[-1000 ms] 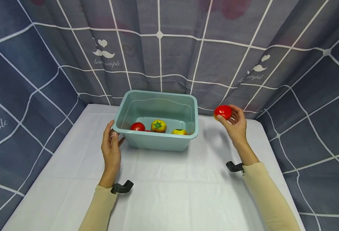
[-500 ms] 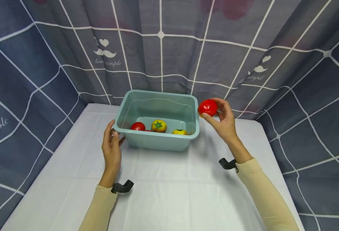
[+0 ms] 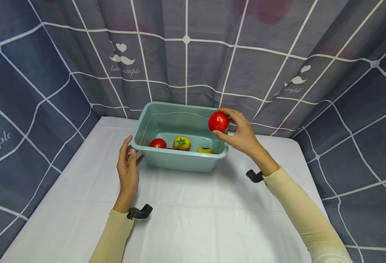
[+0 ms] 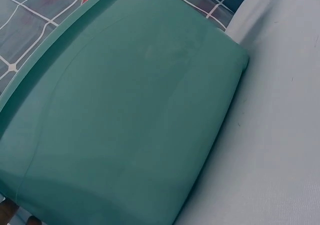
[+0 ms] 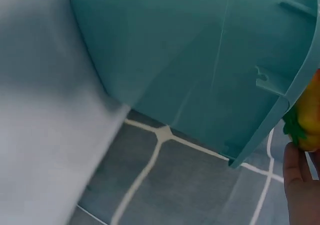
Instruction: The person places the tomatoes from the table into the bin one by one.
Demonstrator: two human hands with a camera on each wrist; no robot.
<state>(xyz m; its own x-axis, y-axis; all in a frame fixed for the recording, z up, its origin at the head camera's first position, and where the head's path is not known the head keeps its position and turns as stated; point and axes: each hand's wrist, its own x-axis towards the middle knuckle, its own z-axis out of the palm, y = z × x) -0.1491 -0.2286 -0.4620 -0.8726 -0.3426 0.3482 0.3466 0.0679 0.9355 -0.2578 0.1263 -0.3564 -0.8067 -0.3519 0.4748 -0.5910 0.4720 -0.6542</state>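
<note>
My right hand point(image 3: 240, 133) grips a shiny red tomato point(image 3: 218, 122) between thumb and fingers, above the right end of a teal plastic bin point(image 3: 176, 160). In the right wrist view, the held tomato point(image 5: 309, 117) shows a yellow-orange side and green leaves, just past the bin's rim. Around the bin's front left corner, my left hand point(image 3: 128, 171) holds the edge with its thumb and fingers. On the bin's floor lie a red tomato point(image 3: 158, 143), a yellow one with a green leafy top point(image 3: 181, 143) and another yellow one point(image 3: 205, 150), partly hidden by the front wall.
The bin stands on a white cloth-covered table point(image 3: 180, 215), near its back edge. A dark checked curtain point(image 3: 166, 62) rises behind and on both sides. Each wrist wears a black camera mount, such as the left one point(image 3: 140, 212).
My right hand has carried the tomato leftward, from beside the bin to over its right end. The left hand stays at the bin's corner.
</note>
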